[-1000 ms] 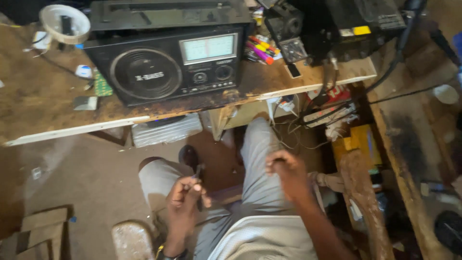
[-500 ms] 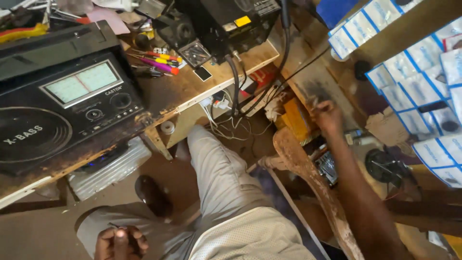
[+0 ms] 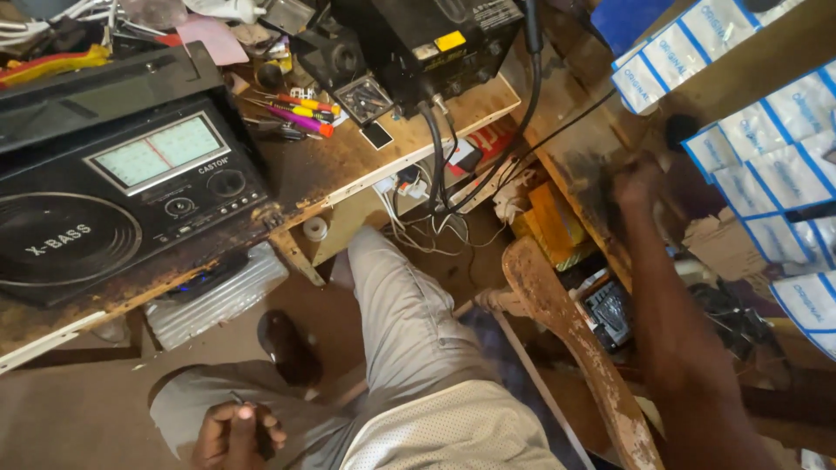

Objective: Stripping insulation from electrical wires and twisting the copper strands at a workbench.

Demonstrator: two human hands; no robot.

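Nearest the camera, the left hand (image 3: 233, 433) is seen resting on the left knee, its fingers curled shut around a thin dark tool (image 3: 258, 428); the kind of tool cannot be told. Compared with the view half a second earlier, this hand and tool are little changed in place and grip. Beside it, the grey trousers (image 3: 402, 324) are shown running up toward the workbench (image 3: 344, 170), with a dark shoe (image 3: 287, 345) on the floor between the legs. To the right, a worn wooden chair arm (image 3: 570, 335) is crossed by the right forearm. The right hand (image 3: 640, 184) is now stretched farther out than in the earlier views, where it lay at the lap and then over the side shelf; it is blurred, so whether it is spread or closed on anything cannot be told. It is judged to be reaching among the shelf's contents, near the white-and-blue packets (image 3: 784, 165). Farther off, on the workbench, a large black radio (image 3: 122, 191) is shown untouched, with coloured screwdrivers (image 3: 296, 111) beside it and a black box with cables (image 3: 435, 43) behind.
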